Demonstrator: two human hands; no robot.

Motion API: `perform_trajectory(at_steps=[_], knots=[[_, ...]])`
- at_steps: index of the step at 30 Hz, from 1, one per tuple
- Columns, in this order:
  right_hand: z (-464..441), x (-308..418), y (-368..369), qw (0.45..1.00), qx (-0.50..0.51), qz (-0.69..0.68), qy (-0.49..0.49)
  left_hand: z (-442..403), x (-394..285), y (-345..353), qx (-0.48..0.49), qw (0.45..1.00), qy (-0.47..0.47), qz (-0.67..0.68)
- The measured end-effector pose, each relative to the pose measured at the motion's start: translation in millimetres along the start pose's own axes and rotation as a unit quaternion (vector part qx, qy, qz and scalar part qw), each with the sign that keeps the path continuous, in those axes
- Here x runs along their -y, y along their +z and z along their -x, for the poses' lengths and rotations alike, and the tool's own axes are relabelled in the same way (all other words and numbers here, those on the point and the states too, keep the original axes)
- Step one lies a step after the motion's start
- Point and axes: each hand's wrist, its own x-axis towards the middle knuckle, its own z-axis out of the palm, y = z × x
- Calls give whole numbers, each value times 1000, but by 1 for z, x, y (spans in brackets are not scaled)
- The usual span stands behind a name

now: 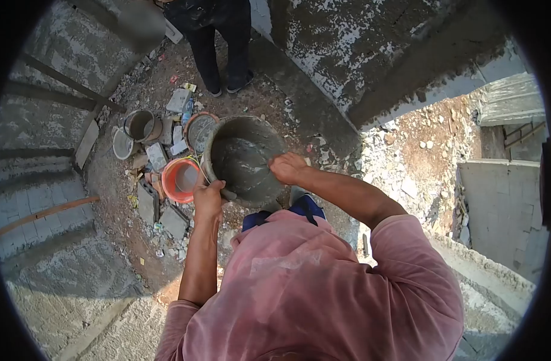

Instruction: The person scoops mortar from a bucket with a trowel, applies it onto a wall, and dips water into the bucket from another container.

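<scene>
Both curled, your left hand (209, 197) gripped the large bucket (242, 124) by its rim; your right hand (287, 168) touched its opposite side, hold unclear

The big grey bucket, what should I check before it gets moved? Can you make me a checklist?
1. Left hand holding the big grey bucket: ok, it grips the rim, thumb on top.
2. Right hand holding firmly: cannot tell; it is at the opposite side of the rim, but its fingers are partly hidden.
3. Grey mix inside: ok, it sits below the rim.
4. Ground nearby free of things to bump or trip on: not ok, the orange bucket and broken blocks are close by.
5. Other person's shoes out of the way: ok, they are beyond the bucket, apart from it.
6. Bucket bottom resting on the ground: cannot tell, it is hidden.
</scene>
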Motion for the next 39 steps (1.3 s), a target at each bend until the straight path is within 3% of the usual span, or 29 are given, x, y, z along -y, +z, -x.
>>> perform_trajectory(at_steps=[1,3,6,8,10,12,16,20,26,27,29,32,34,36,37,39], knots=[[3,6,1,998,37,-42,-6,-7,4,-7,-7,999,22,-39],[11,8,-5,987,107,-117,-15,-7,1,-26,-17,998,-25,-50],[21,25,1,988,16,-154,-8,-2,1,-38,-44,999,-13,5],[16,26,-5,992,38,-117,-14,-2,4,-48,-56,998,-8,41],[12,36,-36,994,64,-76,38,1,2,-57,-61,997,-9,41],[6,32,-58,998,29,-52,28,-5,16,-71,-78,995,-1,67],[0,28,-124,997,58,11,41,-6,26,-96,-102,994,-10,21],[-4,14,-134,998,-50,35,-17,-1,26,-108,-114,993,-14,28],[-24,41,-96,997,61,39,-14,-17,45,-118,-111,993,46,16],[-27,44,-68,998,-7,42,-52,-17,46,-122,-115,991,65,18],[-31,54,-5,982,-125,32,-135,-14,37,-123,-128,992,3,-22],[-31,83,-3,951,-98,216,-197,2,13,-114,-124,991,-49,-34],[-36,88,-8,949,-153,195,-192,-6,31,-117,-113,992,-13,54],[-45,89,-32,951,-195,176,-161,-5,29,-116,-110,993,-7,30],[-52,85,-40,955,-183,177,-150,0,22,-113,-109,993,-38,-18],[-61,83,-67,955,-148,203,-157,0,19,-102,-112,992,-12,52]])
